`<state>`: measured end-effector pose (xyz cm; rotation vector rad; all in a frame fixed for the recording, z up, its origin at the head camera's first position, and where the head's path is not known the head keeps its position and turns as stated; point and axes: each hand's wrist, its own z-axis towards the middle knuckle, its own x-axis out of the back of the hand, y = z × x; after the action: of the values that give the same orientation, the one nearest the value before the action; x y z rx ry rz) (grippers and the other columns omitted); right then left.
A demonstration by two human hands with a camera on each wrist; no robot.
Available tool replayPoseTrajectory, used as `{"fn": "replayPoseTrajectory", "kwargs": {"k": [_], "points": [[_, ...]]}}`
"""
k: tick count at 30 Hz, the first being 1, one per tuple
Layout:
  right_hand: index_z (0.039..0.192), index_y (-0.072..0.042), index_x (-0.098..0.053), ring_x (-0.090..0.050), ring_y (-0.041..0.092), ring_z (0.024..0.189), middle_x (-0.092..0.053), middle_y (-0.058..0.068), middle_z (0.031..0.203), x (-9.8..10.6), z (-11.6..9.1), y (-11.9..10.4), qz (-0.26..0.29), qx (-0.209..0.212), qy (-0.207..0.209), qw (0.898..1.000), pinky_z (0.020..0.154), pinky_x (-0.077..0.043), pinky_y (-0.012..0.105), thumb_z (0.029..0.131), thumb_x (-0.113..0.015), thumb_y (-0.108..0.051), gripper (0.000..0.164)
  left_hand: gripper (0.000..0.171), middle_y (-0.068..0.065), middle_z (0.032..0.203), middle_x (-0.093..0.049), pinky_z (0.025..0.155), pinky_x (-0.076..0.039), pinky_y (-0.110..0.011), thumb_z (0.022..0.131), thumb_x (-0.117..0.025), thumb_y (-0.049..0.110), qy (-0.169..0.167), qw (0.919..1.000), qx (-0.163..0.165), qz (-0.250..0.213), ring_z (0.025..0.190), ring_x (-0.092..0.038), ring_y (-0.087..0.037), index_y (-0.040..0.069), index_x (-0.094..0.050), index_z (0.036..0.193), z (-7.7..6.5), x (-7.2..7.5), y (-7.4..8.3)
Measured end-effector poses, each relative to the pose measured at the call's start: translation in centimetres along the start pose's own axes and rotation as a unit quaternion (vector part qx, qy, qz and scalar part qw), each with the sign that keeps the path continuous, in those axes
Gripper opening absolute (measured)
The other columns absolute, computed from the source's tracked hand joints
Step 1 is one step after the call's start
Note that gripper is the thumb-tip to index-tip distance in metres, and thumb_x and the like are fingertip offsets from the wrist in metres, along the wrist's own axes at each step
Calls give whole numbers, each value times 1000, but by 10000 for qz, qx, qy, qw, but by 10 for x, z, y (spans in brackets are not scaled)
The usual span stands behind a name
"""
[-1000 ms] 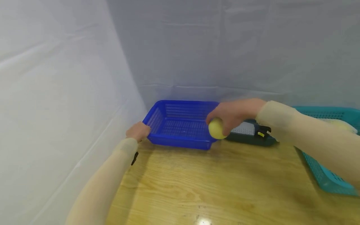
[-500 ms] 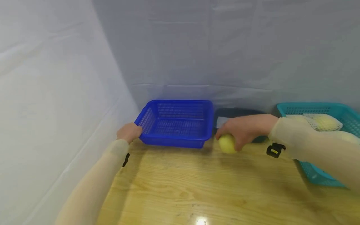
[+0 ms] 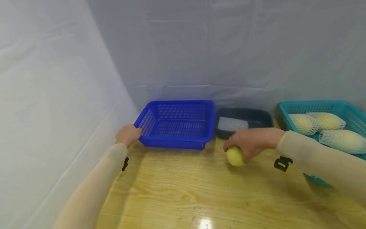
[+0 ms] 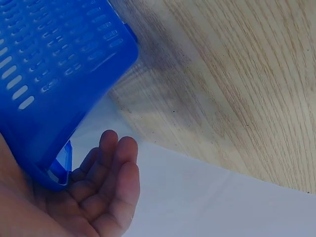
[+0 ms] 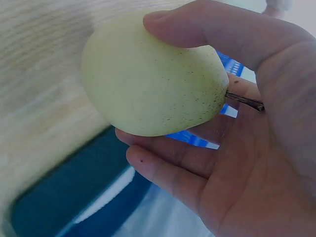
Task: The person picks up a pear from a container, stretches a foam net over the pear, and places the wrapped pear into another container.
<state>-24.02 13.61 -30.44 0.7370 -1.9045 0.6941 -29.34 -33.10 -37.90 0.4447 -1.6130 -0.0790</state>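
Observation:
A yellow-green pear (image 3: 235,156) with a dark stem is gripped between thumb and fingers of my right hand (image 3: 248,143). It is low over the wooden table (image 3: 177,184), in front of the dark tray; whether it touches the wood I cannot tell. The right wrist view shows the pear (image 5: 153,79) up close, its stem towards the palm. My left hand (image 3: 128,135) holds the blue perforated basket (image 3: 174,140) by its left front corner. In the left wrist view, the left hand's fingers (image 4: 126,173) curl below the basket's rim. No pear shows in this basket.
Right of the blue basket stands a dark tray (image 3: 260,124) holding a white foam net (image 3: 232,123). A teal basket (image 3: 323,103) at the far right contains several pale fruits in foam nets (image 3: 343,141). White sheeting (image 3: 183,51) bounds the table at the back and left.
My right hand has carried the pear from beside the blue basket's right front corner rightwards, lower and nearer. My left hand stays on the basket. The view has shifted slightly, showing more of the teal basket.

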Motion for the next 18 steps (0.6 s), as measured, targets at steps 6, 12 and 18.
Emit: {"fn": "replayPoseTrajectory", "kwargs": {"k": [6, 12, 18], "points": [[128, -27, -63, -56, 14, 90, -64, -8, 113, -16, 2, 2, 145, -17, 54, 9999, 77, -50, 39, 70, -79, -15, 62, 42, -17, 87, -60, 57, -50, -38, 100, -42, 38, 394, 9990, -188, -28, 75, -58, -29, -1, -57, 94, 1, -2, 0], [129, -23, -63, -56, 12, 86, -65, -9, 109, -26, 6, 6, 208, -17, 77, 9998, 76, -50, 36, 69, -79, -16, 62, 47, -28, 113, -57, 86, -52, -57, 97, -48, 30, 1610, 9842, -686, -266, 106, -56, -44, -11, -53, 120, 3, -7, 0], [128, -21, -62, -56, 11, 83, -64, -10, 106, -32, 6, 12, 348, -71, 93, 9993, 73, -50, 33, 71, -80, -17, 60, 34, -24, 111, -54, 94, -44, -55, 92, -50, 21, 2732, 9482, -1520, -559, 107, -49, -42, -7, -55, 111, 1, -12, 18]]}}
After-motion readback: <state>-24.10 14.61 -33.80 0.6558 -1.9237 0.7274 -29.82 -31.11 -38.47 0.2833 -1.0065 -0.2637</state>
